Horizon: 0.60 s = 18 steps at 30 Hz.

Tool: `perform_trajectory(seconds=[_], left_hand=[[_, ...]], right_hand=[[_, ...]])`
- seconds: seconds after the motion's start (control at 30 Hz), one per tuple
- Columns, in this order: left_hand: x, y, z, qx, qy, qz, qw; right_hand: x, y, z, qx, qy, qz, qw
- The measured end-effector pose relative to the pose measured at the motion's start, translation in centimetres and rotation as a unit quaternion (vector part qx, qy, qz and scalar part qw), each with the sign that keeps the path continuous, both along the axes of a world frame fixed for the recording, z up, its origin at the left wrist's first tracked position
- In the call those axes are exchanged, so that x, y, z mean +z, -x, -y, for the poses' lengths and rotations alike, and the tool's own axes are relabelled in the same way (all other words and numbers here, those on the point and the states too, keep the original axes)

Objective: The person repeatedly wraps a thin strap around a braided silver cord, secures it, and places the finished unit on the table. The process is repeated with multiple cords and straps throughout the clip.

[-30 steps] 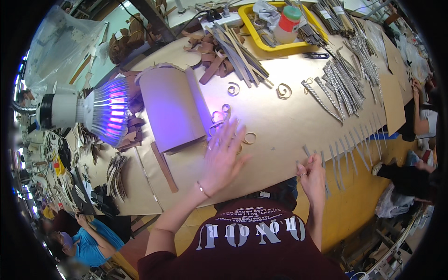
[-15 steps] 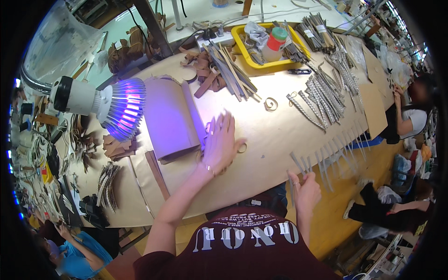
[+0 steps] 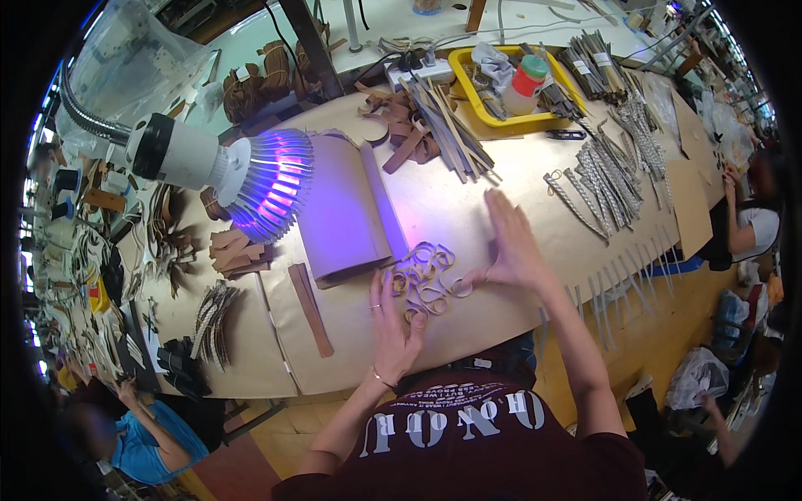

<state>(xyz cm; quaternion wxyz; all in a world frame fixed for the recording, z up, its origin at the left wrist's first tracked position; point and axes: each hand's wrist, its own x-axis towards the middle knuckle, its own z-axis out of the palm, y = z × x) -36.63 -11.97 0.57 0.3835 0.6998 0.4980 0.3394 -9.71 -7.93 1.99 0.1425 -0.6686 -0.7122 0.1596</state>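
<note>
A loose pile of small curled tan strip loops (image 3: 428, 280) lies on the brown-paper table top. My left hand (image 3: 394, 330) rests at the pile's near left side, fingers apart, touching its edge. On the other side, my right hand (image 3: 514, 246) is held with thumb spread from the straight fingers, and the thumb is close to the outermost loop. Nothing is gripped in either hand. Behind the pile lies a curved brown sheet (image 3: 342, 204), its left part lit violet by a finned lamp (image 3: 266, 185).
A yellow tray (image 3: 493, 121) holds a red jar with a green lid (image 3: 525, 85). Braided strips (image 3: 603, 179) lie at the right, thin grey strips (image 3: 614, 288) overhang the near edge, and flat brown strips (image 3: 311, 309) lie left. Other people sit at both sides.
My right hand has left the thin strips at the table edge and come beside the loops. My left hand has drawn nearer, uncovering the pile. The single loop farther back has gone from its place.
</note>
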Motion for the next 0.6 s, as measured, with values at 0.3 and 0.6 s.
perform_trajectory(seconds=[0.3,0.6], left_hand=[[0.2,-2.6,-0.5,-0.094,0.079,0.135,0.983],[2.8,-2.4,-0.7,0.049,-0.062,-0.031,0.996]], right_hand=[[-1.8,7.5,1.3,0.217,-0.033,-0.066,0.973],[-4.9,9.2,-3.2,0.187,-0.078,-0.250,0.947]])
